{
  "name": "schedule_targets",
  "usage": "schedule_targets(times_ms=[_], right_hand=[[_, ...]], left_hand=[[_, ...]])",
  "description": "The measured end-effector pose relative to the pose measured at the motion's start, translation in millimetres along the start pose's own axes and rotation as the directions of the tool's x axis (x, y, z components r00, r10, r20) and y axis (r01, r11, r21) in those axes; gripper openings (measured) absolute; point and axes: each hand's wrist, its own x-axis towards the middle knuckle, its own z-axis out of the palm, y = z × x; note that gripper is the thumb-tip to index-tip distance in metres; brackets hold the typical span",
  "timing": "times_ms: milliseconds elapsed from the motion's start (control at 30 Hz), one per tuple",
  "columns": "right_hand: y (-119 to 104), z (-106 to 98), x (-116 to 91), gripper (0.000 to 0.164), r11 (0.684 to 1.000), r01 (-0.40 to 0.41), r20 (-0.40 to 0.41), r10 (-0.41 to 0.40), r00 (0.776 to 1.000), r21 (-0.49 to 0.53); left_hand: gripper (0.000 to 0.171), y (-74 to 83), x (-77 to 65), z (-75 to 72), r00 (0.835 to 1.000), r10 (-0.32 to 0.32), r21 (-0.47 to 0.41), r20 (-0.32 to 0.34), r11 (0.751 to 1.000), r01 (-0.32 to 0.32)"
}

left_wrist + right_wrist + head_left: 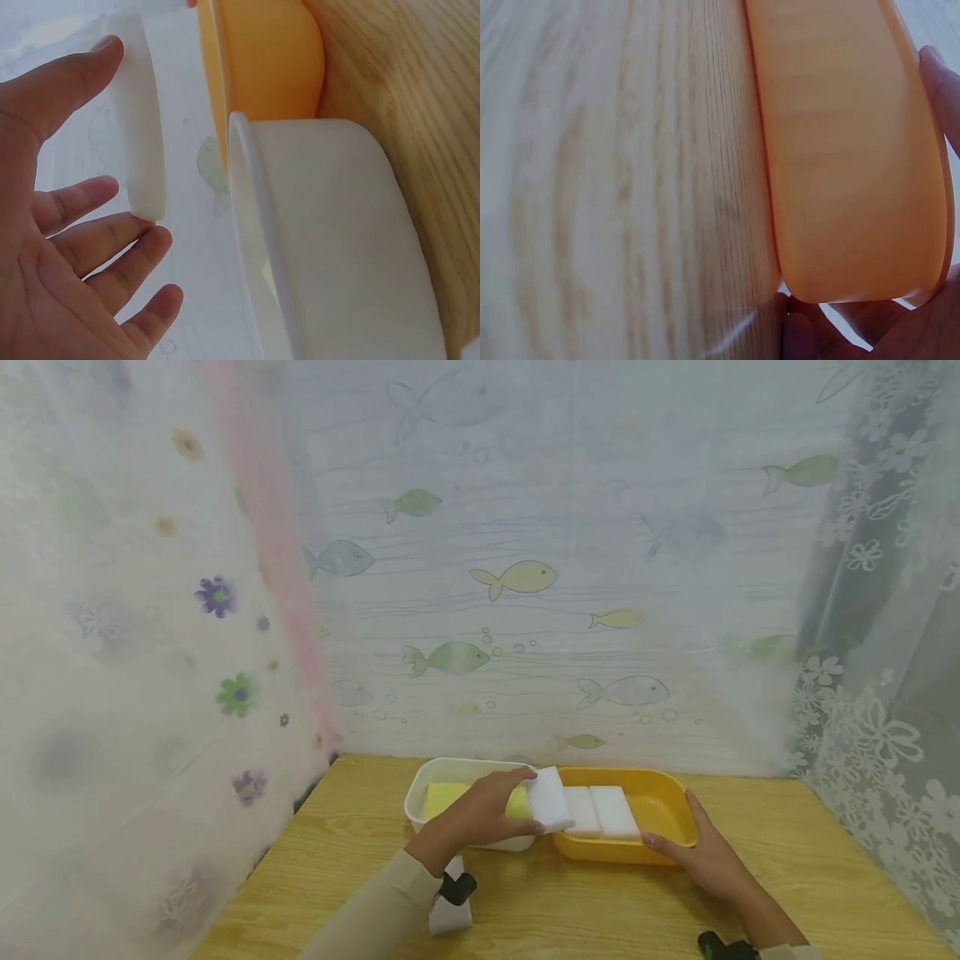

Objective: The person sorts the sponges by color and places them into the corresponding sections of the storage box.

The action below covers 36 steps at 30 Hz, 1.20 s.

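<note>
My left hand [487, 810] pinches a white sponge [549, 800] between thumb and fingers, raised above the meeting edges of two tubs. In the left wrist view the sponge [141, 127] appears edge-on, clear of both rims. Two more white sponges [615, 812] lie side by side in the left part of the orange tub [622, 850]. My right hand [708, 860] grips that tub's right end, thumb at the front rim and fingers around the far side. Left of it stands a white tub [410, 802] holding yellow sponges [444, 795], partly hidden behind my left hand.
A white block [452, 918] lies on the wooden table [570, 910] beneath my left wrist, partly covered by a black wrist device [457, 887]. Fish-printed sheeting [525, 610] hangs behind the tubs, with flowered curtains [150, 693] at the sides.
</note>
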Motion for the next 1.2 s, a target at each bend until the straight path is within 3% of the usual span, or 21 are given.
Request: schedule_targets(times_ms=[567,867,1067,1200], right_hand=[[-2.3,-1.4,-0.8,0.122,1.000,-0.006,-0.001,0.006,1.000,0.000],[-1.4,-0.9,1.6,0.122,1.000,-0.021,-0.003,0.021,1.000,-0.002],[0.1,-1.2,0.8,0.120,1.000,0.004,0.002,-0.004,1.000,0.019],[-0.6,-0.5,0.6,0.120,0.999,0.013,-0.001,-0.013,1.000,0.036]], left_hand=[[0.085,24.7,59.0,30.7,0.998,0.017,0.097,0.060,0.995,-0.023],[0.086,48.4,87.5,44.6,0.998,0.009,0.024,0.069,1.000,-0.010],[0.086,62.9,104.1,55.7,0.997,0.048,0.030,0.065,0.998,-0.050],[0.088,71.0,112.7,62.2,0.998,0.024,0.024,0.065,0.999,-0.026]])
